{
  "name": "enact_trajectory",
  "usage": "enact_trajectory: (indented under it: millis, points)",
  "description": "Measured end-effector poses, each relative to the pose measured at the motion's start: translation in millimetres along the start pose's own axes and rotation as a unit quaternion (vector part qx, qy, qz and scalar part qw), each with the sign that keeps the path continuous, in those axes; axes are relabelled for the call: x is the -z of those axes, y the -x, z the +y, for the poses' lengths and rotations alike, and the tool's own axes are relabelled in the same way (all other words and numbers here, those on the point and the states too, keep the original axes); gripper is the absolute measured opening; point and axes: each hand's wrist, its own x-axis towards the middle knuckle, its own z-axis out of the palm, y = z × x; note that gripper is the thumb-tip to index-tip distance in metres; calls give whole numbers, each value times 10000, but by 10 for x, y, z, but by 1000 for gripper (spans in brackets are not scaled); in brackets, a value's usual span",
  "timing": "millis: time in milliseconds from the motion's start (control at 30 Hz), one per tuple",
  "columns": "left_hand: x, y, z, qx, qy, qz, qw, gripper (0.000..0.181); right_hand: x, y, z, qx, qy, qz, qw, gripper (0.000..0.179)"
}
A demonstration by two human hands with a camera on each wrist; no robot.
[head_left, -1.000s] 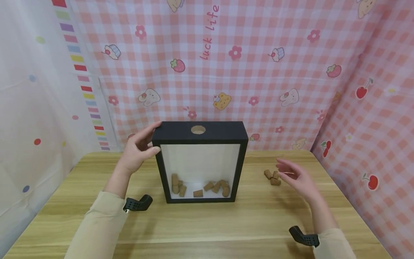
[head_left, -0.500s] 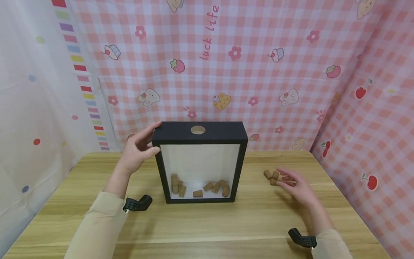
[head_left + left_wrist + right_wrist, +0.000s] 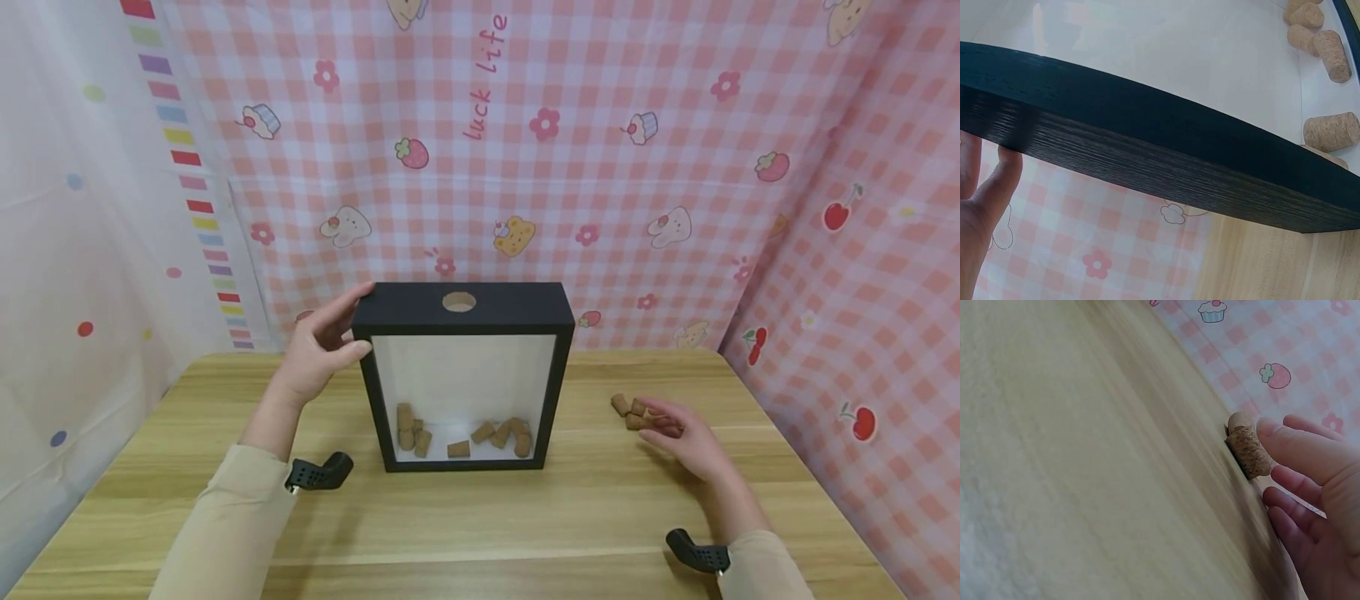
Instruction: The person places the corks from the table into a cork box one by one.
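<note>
A black shadow box frame (image 3: 465, 327) with a clear front and a round hole in its top stands upright on the table. Several corks (image 3: 459, 449) lie inside along its bottom. My left hand (image 3: 309, 360) holds the box's upper left corner, thumb at the front edge and a finger reaching the back corner. Right of the box lies a small group of loose corks (image 3: 619, 405). Over these, my right hand (image 3: 686, 437) has its thumb and fingers spread apart beside a cork (image 3: 1249, 452); whether a fingertip touches it I cannot tell.
The wooden table (image 3: 465, 533) extends around the box. A pink checked cloth (image 3: 585, 183) hangs behind and on the right, and a white dotted cloth (image 3: 90, 250) on the left. Each wrist wears a black camera mount (image 3: 321, 472).
My right hand has lowered onto the loose corks and shifted slightly left, its fingertips now closer to them. The left hand and the box have stayed put.
</note>
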Motion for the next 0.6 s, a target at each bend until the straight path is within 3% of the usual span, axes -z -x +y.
enact_trajectory:
  millis: [300, 600]
  points:
    - [-9, -5, 10, 39, 39, 19, 10000, 69, -38, 15, 42, 42, 54, 210, 9998, 44]
    - [1, 3, 2, 53, -62, 18, 10000, 69, -43, 29, 20, -158, 122, 119, 9997, 39]
